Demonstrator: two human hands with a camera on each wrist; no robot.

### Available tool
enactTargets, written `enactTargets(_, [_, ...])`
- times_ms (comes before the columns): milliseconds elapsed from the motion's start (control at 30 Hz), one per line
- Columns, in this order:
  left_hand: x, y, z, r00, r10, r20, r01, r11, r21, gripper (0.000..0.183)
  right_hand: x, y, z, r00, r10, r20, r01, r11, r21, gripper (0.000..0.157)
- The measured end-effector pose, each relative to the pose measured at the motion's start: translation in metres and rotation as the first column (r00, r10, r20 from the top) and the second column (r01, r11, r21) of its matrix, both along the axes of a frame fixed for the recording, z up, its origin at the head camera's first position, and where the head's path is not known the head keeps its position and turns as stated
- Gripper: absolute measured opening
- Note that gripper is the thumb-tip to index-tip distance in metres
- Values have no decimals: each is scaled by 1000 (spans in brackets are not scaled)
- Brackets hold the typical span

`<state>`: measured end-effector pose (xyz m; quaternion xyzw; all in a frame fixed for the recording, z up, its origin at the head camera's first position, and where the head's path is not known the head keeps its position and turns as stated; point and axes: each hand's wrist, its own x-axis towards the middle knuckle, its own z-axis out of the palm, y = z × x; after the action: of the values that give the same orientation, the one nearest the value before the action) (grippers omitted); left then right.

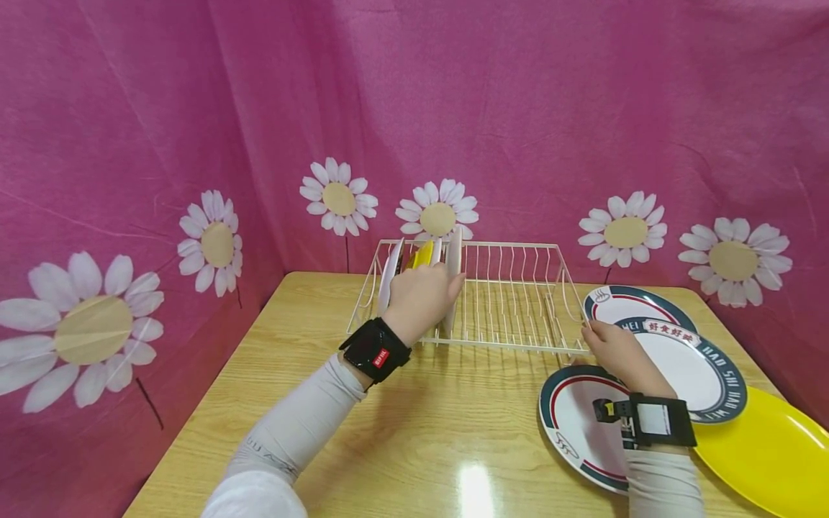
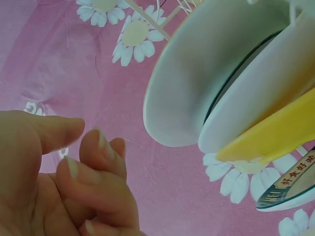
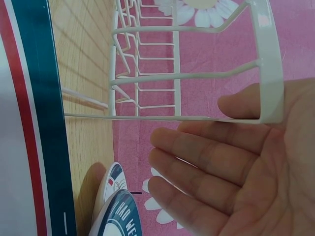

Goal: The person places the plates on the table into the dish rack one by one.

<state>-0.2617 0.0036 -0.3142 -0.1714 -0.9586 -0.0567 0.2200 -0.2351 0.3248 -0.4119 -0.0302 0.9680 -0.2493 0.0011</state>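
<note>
A white wire dish rack [image 1: 492, 345] stands on the table with several plates upright at its left end. My left hand [image 1: 421, 298] is in front of these plates, overlapping them in the head view. In the left wrist view, its fingers [image 2: 101, 182] are loosely bent with nothing between them and the thumb. Beside them stand a pale plate [image 2: 177, 93], a yellow plate [image 2: 280, 130] and a patterned plate [image 2: 288, 184]. At the rack's front right corner, my right hand [image 1: 612, 349] pinches the frame [image 3: 270, 64], thumb on one side and fairly straight fingers on the other.
On the right of the table lie a yellow plate [image 1: 764, 453] and several white plates with dark rims, one plate [image 1: 576, 417] just in front of the rack. A pink flowered cloth [image 1: 518, 108] hangs behind and to the left of the wooden table [image 1: 388, 446].
</note>
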Motion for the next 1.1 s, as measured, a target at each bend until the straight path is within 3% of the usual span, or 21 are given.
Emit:
enactTargets(133, [8,-10,-5,1000,-12,15,11,1000,8,48,-1,1,0,1000,-4,-7,4,1000,-2,44])
enactTargets(267, [14,-22,-13,999,-11,-31,11,1000,-4,50,-1,1,-1,1000,-4,-6,4,1000,2,47])
enactTargets(400, [16,-37,-23,1000,12,-28,-11,999,40,48,-1,2,-1,1000,-3,-17,3,1000,8,47])
enactTargets(600, [13,-62,-39,995,82,54,-88,988,124,49,-1,2,0,1000,-1,-17,1,1000,5,46])
enactTargets(833, [10,-95,-53,983,161,89,-177,959,222,51,1,1,0,1000,-10,-3,10,1000,11,51])
enactTargets(1100, [5,-123,-73,941,288,179,-325,919,226,51,1,1,1,1000,-19,21,19,1000,1,52])
